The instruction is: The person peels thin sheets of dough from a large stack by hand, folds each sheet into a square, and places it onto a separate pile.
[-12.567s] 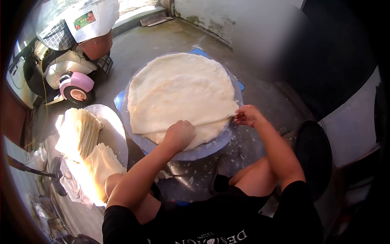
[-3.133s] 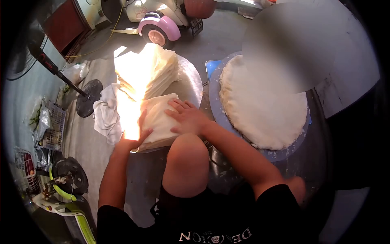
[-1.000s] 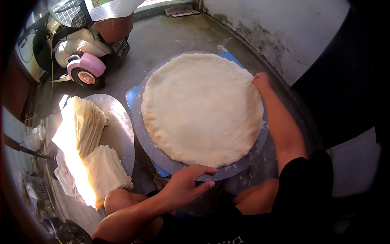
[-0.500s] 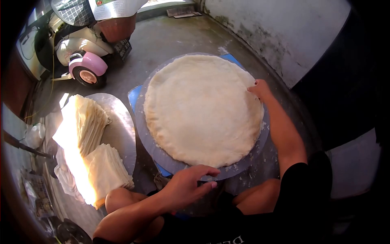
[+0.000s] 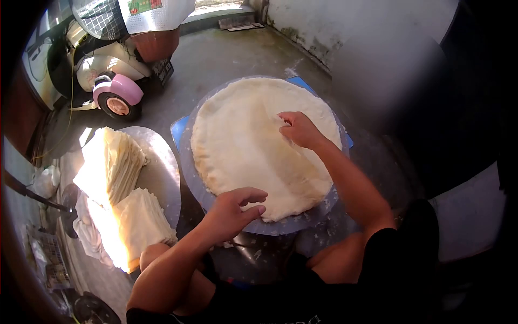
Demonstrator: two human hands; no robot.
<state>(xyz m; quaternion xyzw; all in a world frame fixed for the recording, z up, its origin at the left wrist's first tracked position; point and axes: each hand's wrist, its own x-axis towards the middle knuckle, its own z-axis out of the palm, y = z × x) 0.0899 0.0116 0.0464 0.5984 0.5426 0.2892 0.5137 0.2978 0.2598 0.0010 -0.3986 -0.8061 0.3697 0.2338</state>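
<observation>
A wide, round stack of pale, floury dough sheets [image 5: 232, 140] lies on a round grey board [image 5: 186, 146] in front of me. Above the right half of the stack, my right hand [image 5: 302, 131] has its fingers pinched on the edge of the top dough sheet. That sheet is lifted and slopes along a shaded band below the hand. My left hand [image 5: 234, 211] hovers over the near left rim, thumb and fingers apart, holding nothing. Left of the board, folded dough sheets [image 5: 116, 162] are piled in two stacks on another round board [image 5: 162, 156].
Something blue [image 5: 179, 129] shows beneath the main board. A scooter with a pink wheel cover [image 5: 121, 89] and a red-brown basket [image 5: 156, 46] stands at the back left. A stained white wall [image 5: 318, 32] runs along the right. Pale flecks dot the concrete floor.
My right hand has moved left from the right rim over the stack, drawing the top sheet's edge with it. My left hand has shifted up and left, still open.
</observation>
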